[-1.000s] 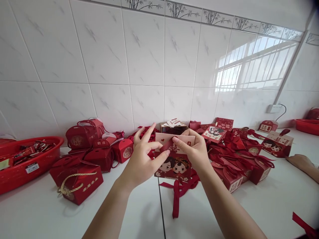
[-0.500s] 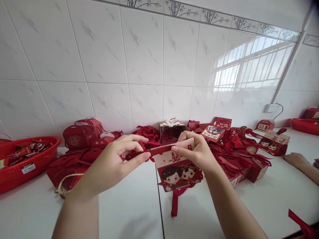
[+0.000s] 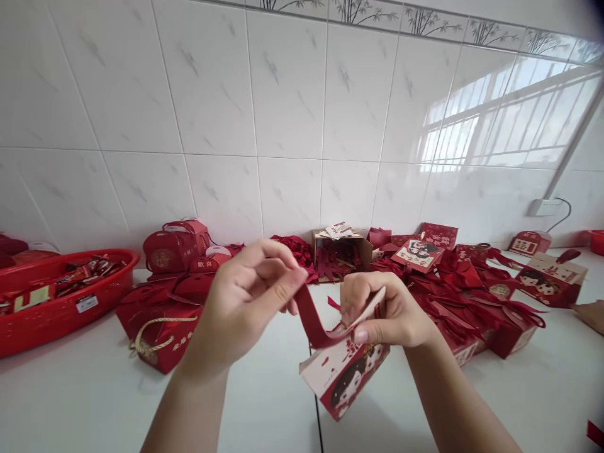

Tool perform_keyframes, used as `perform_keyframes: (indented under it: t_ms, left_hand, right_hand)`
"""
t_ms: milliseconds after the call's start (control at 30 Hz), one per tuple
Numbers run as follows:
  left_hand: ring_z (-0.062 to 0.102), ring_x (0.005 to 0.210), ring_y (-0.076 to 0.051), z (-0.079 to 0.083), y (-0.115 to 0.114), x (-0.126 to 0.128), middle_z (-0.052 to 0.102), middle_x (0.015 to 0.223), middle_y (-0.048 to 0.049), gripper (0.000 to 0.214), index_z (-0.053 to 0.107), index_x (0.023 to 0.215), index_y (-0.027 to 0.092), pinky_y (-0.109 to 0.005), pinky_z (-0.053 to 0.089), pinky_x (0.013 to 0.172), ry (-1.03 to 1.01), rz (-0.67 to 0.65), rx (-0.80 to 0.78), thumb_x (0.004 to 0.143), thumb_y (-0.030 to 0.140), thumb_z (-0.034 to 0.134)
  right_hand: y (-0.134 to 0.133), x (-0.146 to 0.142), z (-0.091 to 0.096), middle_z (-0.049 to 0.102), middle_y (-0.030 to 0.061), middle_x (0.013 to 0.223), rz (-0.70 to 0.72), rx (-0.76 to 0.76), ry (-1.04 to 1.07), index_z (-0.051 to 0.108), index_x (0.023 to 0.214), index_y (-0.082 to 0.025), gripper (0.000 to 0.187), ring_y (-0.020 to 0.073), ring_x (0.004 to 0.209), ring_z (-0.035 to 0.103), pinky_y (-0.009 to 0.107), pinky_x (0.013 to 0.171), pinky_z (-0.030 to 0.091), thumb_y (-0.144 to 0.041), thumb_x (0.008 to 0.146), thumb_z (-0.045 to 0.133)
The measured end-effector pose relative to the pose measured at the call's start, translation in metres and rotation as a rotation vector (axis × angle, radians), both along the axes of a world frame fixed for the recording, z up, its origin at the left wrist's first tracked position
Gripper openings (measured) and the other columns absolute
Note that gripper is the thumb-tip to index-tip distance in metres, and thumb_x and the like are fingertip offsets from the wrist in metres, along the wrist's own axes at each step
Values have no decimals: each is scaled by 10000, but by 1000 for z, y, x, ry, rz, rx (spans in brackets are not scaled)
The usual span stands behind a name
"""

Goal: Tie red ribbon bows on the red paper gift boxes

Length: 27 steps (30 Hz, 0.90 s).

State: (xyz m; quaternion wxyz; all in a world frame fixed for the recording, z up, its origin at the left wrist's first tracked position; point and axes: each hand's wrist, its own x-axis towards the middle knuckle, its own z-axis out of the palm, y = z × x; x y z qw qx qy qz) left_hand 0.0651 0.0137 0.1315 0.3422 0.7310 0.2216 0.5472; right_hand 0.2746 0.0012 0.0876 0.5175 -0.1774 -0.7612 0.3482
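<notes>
Left hand [image 3: 243,314] pinches a red ribbon [image 3: 314,322], not yet tied; right hand [image 3: 394,311] clamps a printed box [image 3: 340,385] above the table [image 3: 264,409]. Beside them, I see tied boxes [image 3: 514,333] that look finished.

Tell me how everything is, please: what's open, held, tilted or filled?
Left hand: pinching the ribbon
Right hand: gripping the picture box
Ribbon: bent
Picture box: held up, tilted
Red basin: holding small packets
Cardboard box: open, red strips inside
White cards: lying on the cardboard box
</notes>
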Motion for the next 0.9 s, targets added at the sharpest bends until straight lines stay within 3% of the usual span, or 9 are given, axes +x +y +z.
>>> perform_keyframes:
  t_ms: [100,300,433,567,900]
  left_hand:
    - [629,554,-138,-1,-1,1,670,618,5,91,668,701,225,-226,518,499,159,-85,51,777,273,680]
    - [690,845,-189,-1,-3,-6,733,915,-46,228,701,1009,211,-278,573,748,261,-282,100,831,155,570]
    - [661,950,-177,1,-7,-7,720,999,-37,256,699,1021,207,-259,543,845,325,-207,232,794,123,616]
    - [647,906,-133,-1,-10,0,700,957,-19,264,735,939,231,-204,530,797,283,-49,367,810,71,570]
    - [671,677,-98,-5,-13,0,722,761,37,241,723,919,247,-144,526,607,280,-188,190,774,77,633]
  right_hand:
    - [-3,0,2,613,13,648,11,66,12,605,687,-203,149,157,627,569,289,560,460,-167,677,750]
    - [-10,1,4,624,23,677,-16,184,96,626,721,-190,149,147,615,567,286,552,452,-141,674,759]
    - [-15,1,6,626,28,699,-107,262,66,629,731,-178,161,144,620,566,286,551,445,-77,667,736]
    - [-18,-1,8,614,21,694,-164,300,20,619,727,-175,185,145,623,571,280,544,443,-37,659,723]
    - [-21,-5,9,608,13,682,-167,364,0,623,742,-171,197,131,606,565,266,536,443,-32,652,729]
